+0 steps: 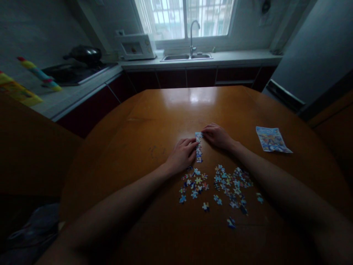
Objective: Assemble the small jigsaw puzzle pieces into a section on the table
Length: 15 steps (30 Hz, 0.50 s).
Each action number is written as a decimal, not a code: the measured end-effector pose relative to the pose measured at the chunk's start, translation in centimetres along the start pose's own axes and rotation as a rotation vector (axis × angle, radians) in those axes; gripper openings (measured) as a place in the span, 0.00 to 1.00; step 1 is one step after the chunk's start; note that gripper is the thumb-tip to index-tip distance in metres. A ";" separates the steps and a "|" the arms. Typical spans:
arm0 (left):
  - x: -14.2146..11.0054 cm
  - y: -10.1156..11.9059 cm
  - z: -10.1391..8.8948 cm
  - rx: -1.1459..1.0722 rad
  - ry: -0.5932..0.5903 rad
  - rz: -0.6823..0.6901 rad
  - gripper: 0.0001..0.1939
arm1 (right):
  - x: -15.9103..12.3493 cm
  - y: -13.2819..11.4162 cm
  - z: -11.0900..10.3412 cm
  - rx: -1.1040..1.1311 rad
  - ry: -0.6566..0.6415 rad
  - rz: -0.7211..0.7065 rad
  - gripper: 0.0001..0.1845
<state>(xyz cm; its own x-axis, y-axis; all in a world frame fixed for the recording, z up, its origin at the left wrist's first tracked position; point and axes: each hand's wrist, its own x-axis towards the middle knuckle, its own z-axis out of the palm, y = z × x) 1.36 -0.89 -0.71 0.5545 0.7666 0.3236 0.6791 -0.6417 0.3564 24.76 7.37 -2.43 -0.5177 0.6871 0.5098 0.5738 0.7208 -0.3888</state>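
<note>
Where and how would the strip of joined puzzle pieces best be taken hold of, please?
Likely by both long edges of the strip, coming from left and right together: it lies flat and narrow, running near to far. The left hand rests at its left edge and the right hand by its far end. Being joined pieces, it could break if lifted by one end.

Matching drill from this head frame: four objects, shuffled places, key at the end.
1. Puzzle strip
2. Printed sheet
3. Loose puzzle pieces
4. Microwave

A. Scattered in groups on the table
B. Left of the sink
C. Between the left hand and the right hand
D. By itself toward the table's right side

Pairs: 1-C, 2-D, 3-A, 4-B
</note>
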 end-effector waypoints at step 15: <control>0.0 0.0 0.2 -0.008 0.003 -0.038 0.19 | -0.1 0.0 -0.1 0.051 -0.006 0.003 0.11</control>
<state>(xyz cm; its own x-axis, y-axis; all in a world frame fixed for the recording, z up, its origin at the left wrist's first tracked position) 1.43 -0.88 -0.85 0.5271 0.7901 0.3128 0.6957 -0.6126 0.3752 24.92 7.26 -2.41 -0.5197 0.6897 0.5041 0.5422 0.7223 -0.4293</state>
